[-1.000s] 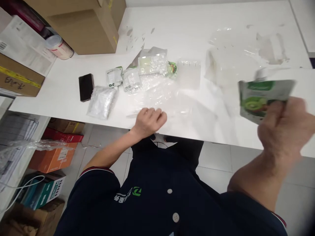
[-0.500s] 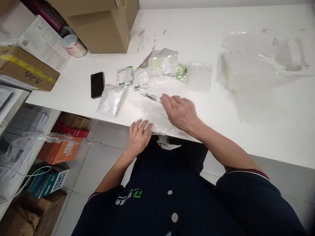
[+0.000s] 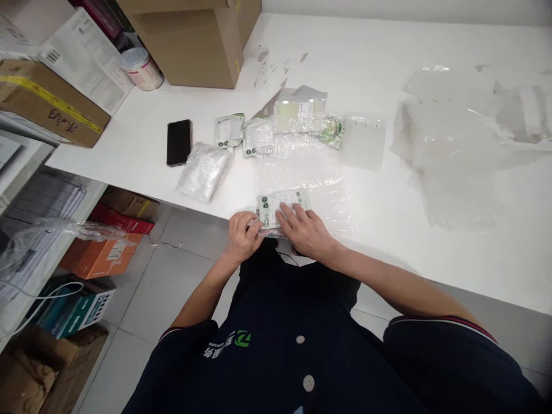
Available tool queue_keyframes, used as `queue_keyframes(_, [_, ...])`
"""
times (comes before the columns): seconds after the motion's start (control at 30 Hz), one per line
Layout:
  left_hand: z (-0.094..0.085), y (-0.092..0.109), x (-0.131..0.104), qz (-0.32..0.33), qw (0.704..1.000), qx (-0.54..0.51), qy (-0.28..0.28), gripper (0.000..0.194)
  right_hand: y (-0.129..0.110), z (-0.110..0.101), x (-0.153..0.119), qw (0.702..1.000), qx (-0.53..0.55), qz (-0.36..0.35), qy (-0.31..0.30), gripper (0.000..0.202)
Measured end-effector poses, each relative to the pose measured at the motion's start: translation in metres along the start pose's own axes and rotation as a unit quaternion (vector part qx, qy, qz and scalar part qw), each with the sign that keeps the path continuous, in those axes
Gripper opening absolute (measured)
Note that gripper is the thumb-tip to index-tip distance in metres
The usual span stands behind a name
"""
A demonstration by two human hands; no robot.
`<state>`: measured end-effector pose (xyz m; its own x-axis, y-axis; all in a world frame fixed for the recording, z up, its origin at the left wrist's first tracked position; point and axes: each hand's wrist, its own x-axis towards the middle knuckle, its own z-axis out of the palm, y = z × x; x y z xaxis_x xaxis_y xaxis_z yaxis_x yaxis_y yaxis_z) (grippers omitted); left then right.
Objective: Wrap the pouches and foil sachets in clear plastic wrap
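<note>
A white and green packet lies at the near edge of the table on a clear plastic sheet. My right hand rests on this packet with its fingers spread. At the packet's left end, my left hand has its fingers curled round the near edge of the clear plastic. Further back on the sheet are similar packets, a pale green-yellow pouch and a green patterned packet, partly under shiny film. A folded clear plastic bundle lies to the left.
A black phone is beside the bundle. Cardboard boxes and a round tin stand at the back left. A frosted sheet and a large crumpled plastic bag are on the right. Shelves with an orange box are below left.
My right hand has come down toward the near edge and flattened on a packet now visible there. The fingers of my left hand have curled in on the plastic. The view has shifted slightly.
</note>
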<state>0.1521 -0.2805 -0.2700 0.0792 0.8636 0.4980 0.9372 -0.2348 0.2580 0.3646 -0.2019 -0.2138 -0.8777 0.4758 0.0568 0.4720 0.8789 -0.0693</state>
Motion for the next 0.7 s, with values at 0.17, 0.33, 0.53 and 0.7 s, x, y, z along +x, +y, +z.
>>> queue_keyframes(0.17, [-0.008,-0.008,0.017,0.098,0.989,-0.082,-0.067,0.027,0.027,-0.012,-0.011,0.996,0.072,-0.045,-0.032,0.073])
queue_keyframes(0.33, [-0.02,-0.005,0.033,0.07,0.987,-0.142,0.003,0.027,0.064,-0.039,-0.039,0.988,0.145,-0.019,-0.058,0.083])
queue_keyframes(0.53, [-0.016,-0.001,0.074,-0.147,0.979,-0.143,0.023,0.049,0.092,-0.051,-0.019,0.977,0.173,0.119,-0.031,0.04])
queue_keyframes(0.7, [0.008,-0.017,0.119,-0.274,0.953,-0.126,-0.033,0.034,0.108,-0.042,0.031,0.972,0.046,0.202,0.108,0.043])
